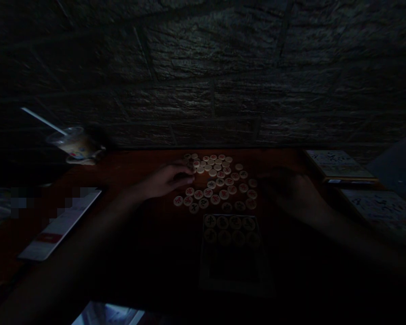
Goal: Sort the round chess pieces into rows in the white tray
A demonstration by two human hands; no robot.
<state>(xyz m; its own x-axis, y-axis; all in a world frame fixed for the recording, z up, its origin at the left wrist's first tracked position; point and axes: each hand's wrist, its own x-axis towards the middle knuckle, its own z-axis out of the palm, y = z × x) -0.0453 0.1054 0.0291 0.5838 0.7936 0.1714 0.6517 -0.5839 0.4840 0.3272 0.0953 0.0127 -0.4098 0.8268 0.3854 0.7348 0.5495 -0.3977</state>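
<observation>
Round xiangqi pieces (pixel 215 199) with red or black characters lie loosely spread on the dark wooden table; some show blank faces. At the left edge of the group is my left hand (pixel 167 178), its thumb and index finger curved with a gap between them. Its fingertips reach the nearest pieces, and no held piece shows. To the right of the pieces hovers my right hand (pixel 296 194); its fingers are lost in shadow. A shallow box (pixel 203 266) in front of me has two rows of pieces at its far end, and its near part is very dark.
Two flat boxes with black lettering, one farther back (pixel 338 163) and one nearer (pixel 382 212), lie at the right. At the left are a phone-like slab (pixel 62 225) and a plastic cup (pixel 71 142) with a straw. A stone wall (pixel 203 81) borders the table's back.
</observation>
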